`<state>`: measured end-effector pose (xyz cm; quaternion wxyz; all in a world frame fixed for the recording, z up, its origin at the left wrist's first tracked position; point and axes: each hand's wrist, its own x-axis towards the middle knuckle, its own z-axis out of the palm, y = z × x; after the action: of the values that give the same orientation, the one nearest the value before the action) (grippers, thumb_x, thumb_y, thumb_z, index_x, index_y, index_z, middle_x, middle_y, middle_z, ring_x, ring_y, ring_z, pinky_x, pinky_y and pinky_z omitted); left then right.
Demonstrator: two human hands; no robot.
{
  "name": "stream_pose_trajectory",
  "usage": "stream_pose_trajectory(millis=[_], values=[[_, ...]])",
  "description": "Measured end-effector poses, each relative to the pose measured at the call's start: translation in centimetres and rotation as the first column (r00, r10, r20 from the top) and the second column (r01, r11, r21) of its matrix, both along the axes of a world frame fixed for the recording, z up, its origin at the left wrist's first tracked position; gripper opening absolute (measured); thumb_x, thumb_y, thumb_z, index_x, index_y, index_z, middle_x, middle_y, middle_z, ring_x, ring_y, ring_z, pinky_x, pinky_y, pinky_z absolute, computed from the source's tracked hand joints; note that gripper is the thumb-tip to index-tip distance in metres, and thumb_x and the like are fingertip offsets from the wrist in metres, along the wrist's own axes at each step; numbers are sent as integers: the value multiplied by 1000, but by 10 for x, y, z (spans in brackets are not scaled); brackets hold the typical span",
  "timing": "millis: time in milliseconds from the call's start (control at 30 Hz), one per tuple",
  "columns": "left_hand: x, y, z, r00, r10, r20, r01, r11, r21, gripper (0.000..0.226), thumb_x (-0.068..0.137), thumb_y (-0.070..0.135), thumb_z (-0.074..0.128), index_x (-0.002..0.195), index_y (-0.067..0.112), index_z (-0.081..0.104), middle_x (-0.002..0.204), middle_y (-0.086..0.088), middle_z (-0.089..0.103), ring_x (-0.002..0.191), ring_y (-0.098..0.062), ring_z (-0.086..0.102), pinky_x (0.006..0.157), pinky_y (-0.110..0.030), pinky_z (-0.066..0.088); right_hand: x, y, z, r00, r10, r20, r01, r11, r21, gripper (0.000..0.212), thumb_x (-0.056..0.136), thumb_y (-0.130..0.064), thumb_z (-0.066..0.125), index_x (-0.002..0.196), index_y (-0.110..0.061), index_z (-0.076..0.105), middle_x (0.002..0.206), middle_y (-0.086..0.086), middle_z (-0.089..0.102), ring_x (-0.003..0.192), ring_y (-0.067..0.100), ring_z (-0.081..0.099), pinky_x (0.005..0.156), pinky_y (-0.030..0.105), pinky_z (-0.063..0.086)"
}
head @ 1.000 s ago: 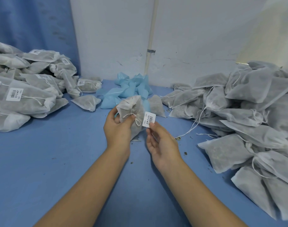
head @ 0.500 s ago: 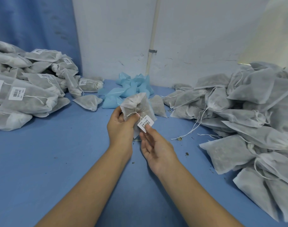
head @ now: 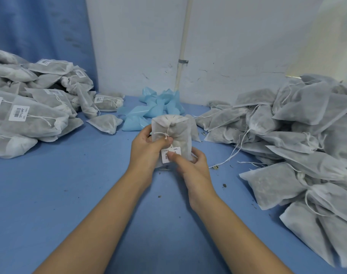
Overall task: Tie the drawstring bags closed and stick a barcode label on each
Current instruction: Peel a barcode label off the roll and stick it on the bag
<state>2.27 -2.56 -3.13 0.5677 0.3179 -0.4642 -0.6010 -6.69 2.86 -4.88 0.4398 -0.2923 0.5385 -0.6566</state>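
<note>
Bag [head: 180, 133] gripped in left hand [head: 147, 149]; right hand [head: 196, 167] pinches label [head: 165, 157] onto it. We advise thumbing it flat, clear of the string [head: 160, 133].

Matt cloth, smooth paper
The bag [head: 180, 133] is made of thin matt non-woven cloth, its label [head: 177, 150] of smooth paper; the table [head: 79, 184] is covered in matt blue.

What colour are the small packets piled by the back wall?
The packets are light blue, clearest in the head view.
</note>
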Motion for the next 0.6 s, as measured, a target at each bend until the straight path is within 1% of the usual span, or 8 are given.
stream_pose_trajectory(millis=[33,67,133,200,267,367,500,600], values=[[1,-1,0,1000,-9,19,9,1000,1,28,81,-8,62,99,14,64,76,2,69,62,-9,66,55,-22,53,-1,0,0,999,-5,-50,4,999,-32,56,77,-12,77,124,-21,47,112,-3,66,91,6,68,71,16,52],[2,-1,1,999,-20,38,20,1000,3,28,81,-6,63,101,14,65,79,0,69,64,-11,66,57,-23,54,-2,0,-1,998,5,-70,-10,997,-70,58,77,-9,77,125,-21,47,112,-2,66,90,4,68,68,14,51],[5,-3,2,996,-39,80,39,999,0,29,82,-1,65,106,14,65,84,-2,70,69,-13,66,59,-23,53,-5,0,-1,997,59,-51,-64,992,-109,53,78,-3,75,123,-16,51,107,2,71,88,8,70,68,15,52],[6,-4,3,993,-36,114,37,999,-5,27,82,3,67,107,13,65,86,-3,71,69,-13,67,57,-21,52,-7,-1,-2,992,123,-8,-123,986,-112,44,78,-3,74,117,-11,57,102,5,73,91,16,71,73,21,54],[6,-5,2,992,-16,126,16,1000,2,19,84,9,68,102,15,67,83,-1,71,66,-10,66,56,-20,53,-9,-1,-4,980,194,38,-188,975,-120,35,79,-5,74,112,-9,62,100,6,74,91,17,71,73,22,54],[4,-5,-2,989,7,151,-8,1000,4,5,85,19,69,90,20,69,77,4,72,65,-8,66,59,-22,54,-13,-1,-5,963,259,81,-248,961,-124,32,81,-6,72,112,-8,63,99,6,74,90,15,71,70,20,54],[2,-5,-5,981,-18,192,32,997,-72,14,84,29,70,93,18,69,75,10,73,67,-2,67,57,-14,50,-17,-3,-7,951,251,179,-218,958,-186,36,82,-7,69,117,-4,62,103,8,72,91,16,70,74,22,54],[0,-2,-9,961,-98,257,118,991,-61,19,83,36,68,89,18,68,71,11,71,64,-4,66,55,-17,52,-19,-4,-7,960,201,196,-158,964,-212,40,75,-17,73,113,-9,64,101,4,71,88,12,68,73,20,53]])
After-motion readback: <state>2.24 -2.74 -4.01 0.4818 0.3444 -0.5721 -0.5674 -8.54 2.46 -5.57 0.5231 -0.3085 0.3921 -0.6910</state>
